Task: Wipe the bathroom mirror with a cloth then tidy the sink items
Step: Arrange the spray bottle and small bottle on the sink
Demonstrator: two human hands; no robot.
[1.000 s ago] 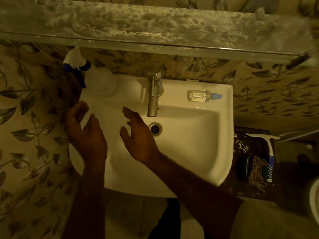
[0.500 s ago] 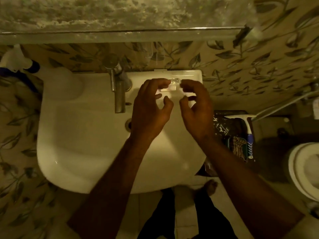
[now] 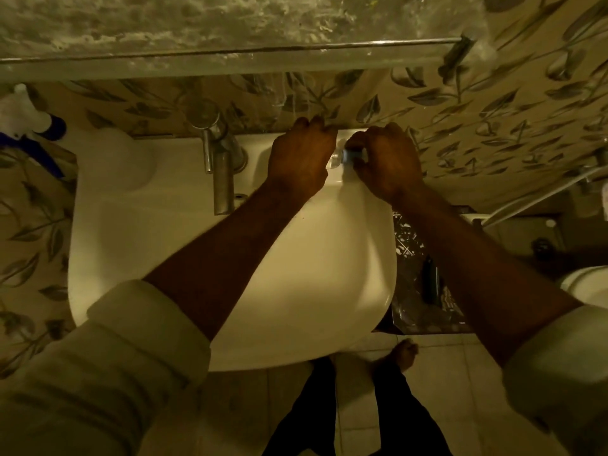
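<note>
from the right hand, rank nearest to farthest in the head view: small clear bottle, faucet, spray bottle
From the right hand:
1. Small clear bottle, at its fingertips on the sink's back right ledge; the left hand covers most of it.
2. Faucet, at the sink's back middle, past the left hand.
3. Spray bottle, far left corner.

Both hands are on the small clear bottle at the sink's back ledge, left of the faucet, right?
Not quite. In the head view the left hand and right hand do meet on the small clear bottle at the sink back ledge, but right of the faucet, not left.
</note>
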